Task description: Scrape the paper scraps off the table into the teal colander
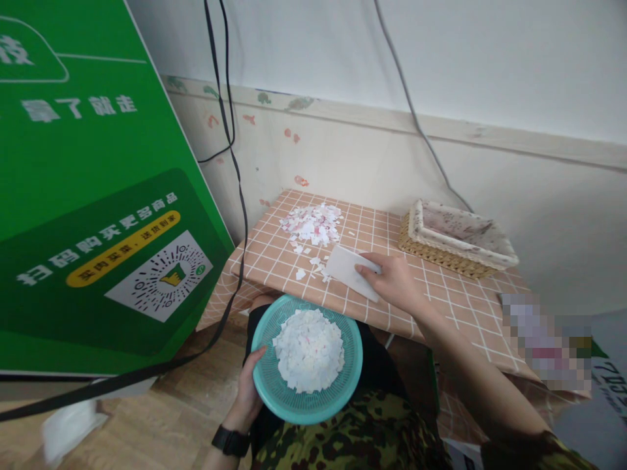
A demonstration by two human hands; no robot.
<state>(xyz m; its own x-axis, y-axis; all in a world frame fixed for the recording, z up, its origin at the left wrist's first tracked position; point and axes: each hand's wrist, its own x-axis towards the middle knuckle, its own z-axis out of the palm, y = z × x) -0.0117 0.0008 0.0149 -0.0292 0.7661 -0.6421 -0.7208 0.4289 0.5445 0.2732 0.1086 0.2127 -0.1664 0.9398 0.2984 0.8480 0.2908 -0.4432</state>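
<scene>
My left hand [248,383] grips the left rim of a round teal plastic basket [307,412], its thumb over the edge. Inside the basket lies a heap of small white paper scraps [308,350]. The basket rests at my lap, just below the table's front edge. Over the table my right hand [390,275] is closed on a flat white card [345,266], thumb on top. Loose scraps touch or lie close to the card's left edge. Behind them sits a pile of white and pinkish paper scraps [316,222].
A checked brown cloth covers the table [294,267]. A wicker basket [455,245] with a fabric lining stands at the back right. To the left rises a large green sign [88,196], with a black strap [240,261] hanging before it. A white bag [71,427] lies on the floor.
</scene>
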